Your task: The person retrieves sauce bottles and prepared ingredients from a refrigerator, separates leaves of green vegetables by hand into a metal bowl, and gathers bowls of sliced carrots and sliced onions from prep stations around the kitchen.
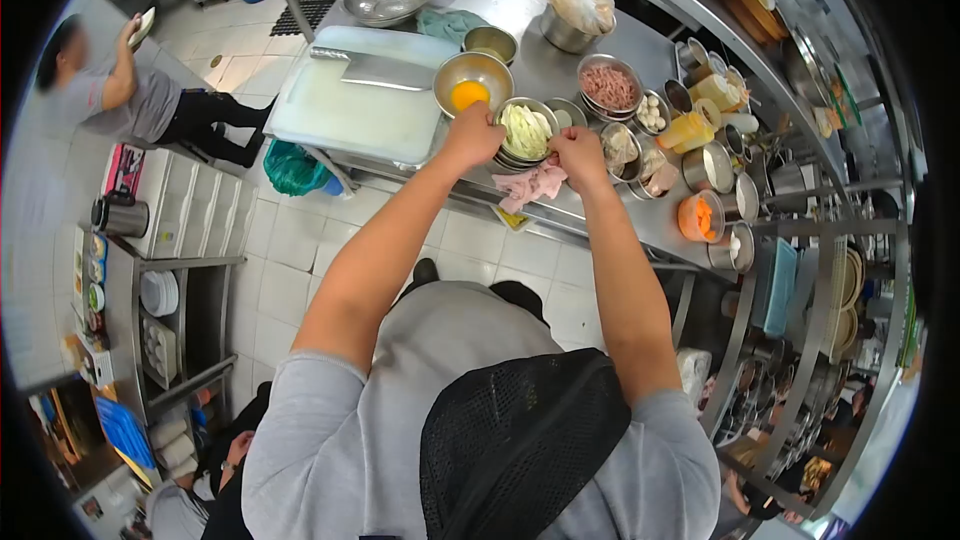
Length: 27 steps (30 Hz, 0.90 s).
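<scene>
**Both hands on a cabbage bowl (513,153) at the worktop edge**

At upper left, a person (140,90) in a grey shirt raises a pale object; the reddish sleeve marking is too small to read. Below, a white drawer unit (205,195) faces the steel worktop (520,2) across a walkway of white floor tiles (285,240). The cutting board (350,125) fills the worktop's left end, a cleaver (388,73) along its far side. Right of it sits a steel bowl (452,73) with orange-yellow yolk. The left hand (473,137) pinches the left rim of the cabbage bowl, upper centre; the right hand (583,156) pinches its right rim. A pink cloth (530,187) lies just below, at the worktop's front edge. Farther right, minced meat (607,87) and a tub of carrot (697,230) share a crowded stretch beside metal shelving (801,228).
</scene>
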### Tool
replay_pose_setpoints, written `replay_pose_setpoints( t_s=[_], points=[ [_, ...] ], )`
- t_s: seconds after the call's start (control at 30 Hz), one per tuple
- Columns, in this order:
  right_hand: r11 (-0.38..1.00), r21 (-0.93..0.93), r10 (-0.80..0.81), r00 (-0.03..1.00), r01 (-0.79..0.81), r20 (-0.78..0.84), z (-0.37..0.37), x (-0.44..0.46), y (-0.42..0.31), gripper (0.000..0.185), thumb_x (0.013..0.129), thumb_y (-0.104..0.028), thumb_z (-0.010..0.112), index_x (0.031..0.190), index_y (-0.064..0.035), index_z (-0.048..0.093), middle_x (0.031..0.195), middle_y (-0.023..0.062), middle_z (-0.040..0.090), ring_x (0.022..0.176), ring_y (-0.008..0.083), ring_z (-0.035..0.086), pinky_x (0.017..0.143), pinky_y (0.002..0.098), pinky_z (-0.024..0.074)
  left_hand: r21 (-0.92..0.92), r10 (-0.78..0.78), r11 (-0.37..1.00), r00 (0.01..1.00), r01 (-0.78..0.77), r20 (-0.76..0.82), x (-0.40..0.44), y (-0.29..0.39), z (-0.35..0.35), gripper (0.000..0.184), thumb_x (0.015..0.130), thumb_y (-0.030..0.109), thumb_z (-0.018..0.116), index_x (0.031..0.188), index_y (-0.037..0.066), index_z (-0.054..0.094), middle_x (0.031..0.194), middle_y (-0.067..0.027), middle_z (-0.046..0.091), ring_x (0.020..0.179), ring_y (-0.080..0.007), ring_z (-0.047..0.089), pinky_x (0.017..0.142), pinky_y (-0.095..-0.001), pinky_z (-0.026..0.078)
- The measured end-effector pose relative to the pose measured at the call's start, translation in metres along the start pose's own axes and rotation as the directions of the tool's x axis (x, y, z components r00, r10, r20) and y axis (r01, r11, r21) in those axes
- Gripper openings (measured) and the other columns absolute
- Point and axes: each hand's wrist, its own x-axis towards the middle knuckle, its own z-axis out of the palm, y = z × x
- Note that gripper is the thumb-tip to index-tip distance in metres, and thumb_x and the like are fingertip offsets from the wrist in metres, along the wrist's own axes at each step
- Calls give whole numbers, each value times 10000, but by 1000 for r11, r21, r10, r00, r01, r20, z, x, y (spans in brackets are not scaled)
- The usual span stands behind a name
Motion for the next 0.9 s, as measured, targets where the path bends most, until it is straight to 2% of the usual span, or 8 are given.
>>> replay_pose_setpoints(
  t_s=[0.03, 0.1, 0.13, 0.2, 0.3, 0.4, 0.57, 0.9],
  points=[
    [1000, 4, 13, 1000, -13, -20, -2, 1, -1, 183, 871, -35, 714, 1009, 76, 670, 816, 119, 705, 618, 183, 704, 555, 326, 568, 0, 5, 1000, 1000, -5, 24, 8, 2, -2, 255, 971, 214, 694, 1064, -22, 716, 820, -97, 715, 704, -190, 690, 636, -342, 556],
    [996, -81, 34, 999, -34, -2, -9, -1, -9, 179, 871, -65, 725, 972, 63, 653, 798, 113, 691, 610, 184, 695, 545, 324, 561, -28, -5, 1000, 989, 9, 146, 21, 10, -8, 321, 866, 225, 686, 1044, -42, 703, 923, -295, 737, 859, -478, 720, 809, -535, 559],
    [998, -52, 40, 999, -39, 11, -13, -2, -12, 156, 885, -72, 713, 953, 48, 640, 811, 110, 685, 625, 186, 698, 553, 323, 561, -23, -2, 1000, 986, 6, 167, 28, 10, -7, 321, 866, 225, 686, 1044, -42, 703, 923, -295, 737, 859, -478, 720, 809, -535, 559],
    [999, -40, 30, 1000, -30, 4, -19, -12, -34, 152, 899, -77, 695, 991, 32, 644, 855, 102, 686, 653, 170, 689, 574, 304, 563, -103, -6, 994, 971, 32, 239, 43, 12, -6, 236, 940, 170, 685, 1022, -51, 703, 835, -158, 730, 690, -257, 734, 602, -372, 603],
    [1000, 12, -12, 999, 11, 30, -33, -29, -77, 184, 953, -117, 698, 1074, 9, 641, 943, 87, 686, 693, 146, 675, 605, 270, 567, -324, -90, 924, 939, 204, 332, 40, 63, -42, 243, 970, 170, 651, 1026, -62, 695, 872, -168, 739, 708, -250, 747, 610, -367, 635],
    [927, 339, -148, 987, 162, -65, -41, -39, -90, 223, 999, -185, 724, 1076, 9, 645, 904, 68, 683, 686, 144, 669, 609, 262, 561, -451, -77, 859, 931, 243, 356, 46, 94, -86, 240, 998, 175, 624, 1039, -51, 691, 913, -161, 740, 709, -231, 750, 612, -345, 649],
    [983, -153, -99, 995, 98, 3, -20, -21, -5, 373, 991, -312, 772, 1055, 38, 658, 900, 97, 754, 700, 201, 706, 638, 347, 563, -497, -95, 841, 963, 212, 251, 62, 88, -160, 236, 993, 165, 622, 1067, -54, 672, 913, -164, 730, 692, -239, 749, 606, -332, 645],
    [952, -305, -60, 969, -16, -238, 17, -3, 32, 189, 865, -126, 698, 916, 53, 664, 789, 251, 716, 771, 417, 732, 725, 484, 561, -488, -236, 834, 966, 255, 102, 152, -7, -237, 259, 997, 101, 538, 1167, -81, 607, 985, -212, 730, 678, -272, 748, 602, -325, 653]
  ],
)
